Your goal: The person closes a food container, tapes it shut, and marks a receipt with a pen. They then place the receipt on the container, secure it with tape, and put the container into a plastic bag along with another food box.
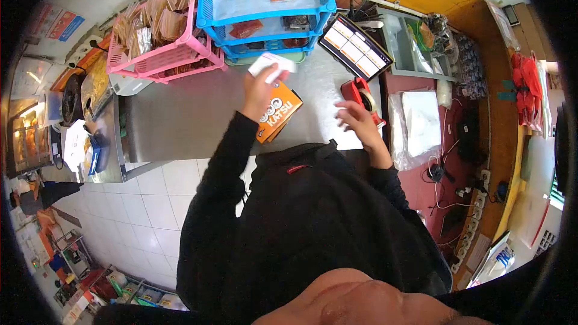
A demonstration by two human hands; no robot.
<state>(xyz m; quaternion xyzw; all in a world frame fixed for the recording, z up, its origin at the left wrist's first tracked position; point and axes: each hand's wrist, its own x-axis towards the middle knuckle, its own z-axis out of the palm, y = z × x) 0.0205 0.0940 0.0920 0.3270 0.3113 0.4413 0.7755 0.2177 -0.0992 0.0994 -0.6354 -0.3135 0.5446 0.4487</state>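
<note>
My left hand (259, 92) is closed on a white paper slip (278, 62), held up over the metal counter. Below that hand lies an orange box (279, 112) with "KATSU" printed on it in white; its edges suggest more than one flat box in the pile. My right hand (359, 122) hovers with fingers apart and nothing visible in them, just beside a red tape dispenser (365, 97) that carries a roll of tape. Whether the fingers touch the dispenser I cannot tell.
Blue stacked trays (208, 0) holding flat packets stand at the back, beside a pink basket rack (186, 48) full of packets. A tablet (355, 46) leans at the back right. White plastic bags (420, 121) lie to the right. A person (45, 197) is at far left.
</note>
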